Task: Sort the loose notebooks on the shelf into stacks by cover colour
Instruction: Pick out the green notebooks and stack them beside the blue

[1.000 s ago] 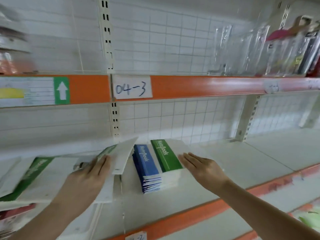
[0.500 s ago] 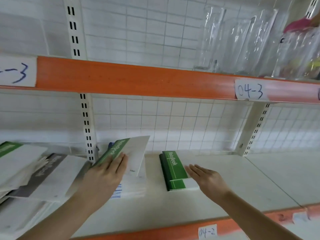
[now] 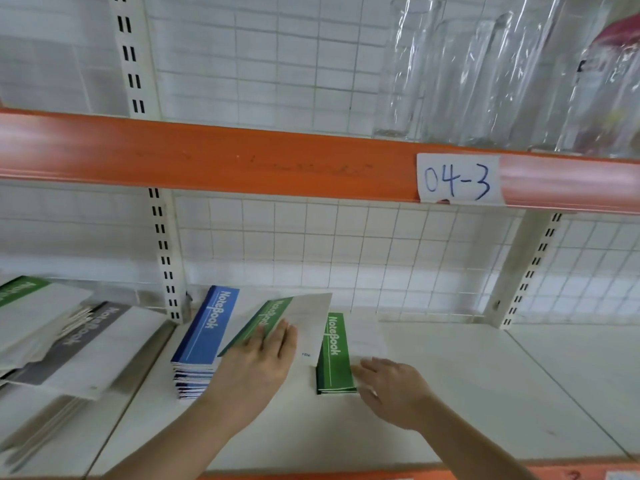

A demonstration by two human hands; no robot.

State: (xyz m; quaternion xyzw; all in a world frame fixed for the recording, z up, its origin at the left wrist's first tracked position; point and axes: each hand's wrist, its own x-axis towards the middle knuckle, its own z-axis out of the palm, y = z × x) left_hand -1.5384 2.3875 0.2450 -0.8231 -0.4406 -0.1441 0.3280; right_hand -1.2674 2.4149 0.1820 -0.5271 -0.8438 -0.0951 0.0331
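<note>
At frame centre, left hand gripping a green notebook above the shelf, right hand flat, fingers straight, touching the green stack, blue stack at left.

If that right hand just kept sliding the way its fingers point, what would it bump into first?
Probably the green stack: the right hand points left toward its white cover, fingers right by the green strip. Whether they already touch is unclear.
</note>
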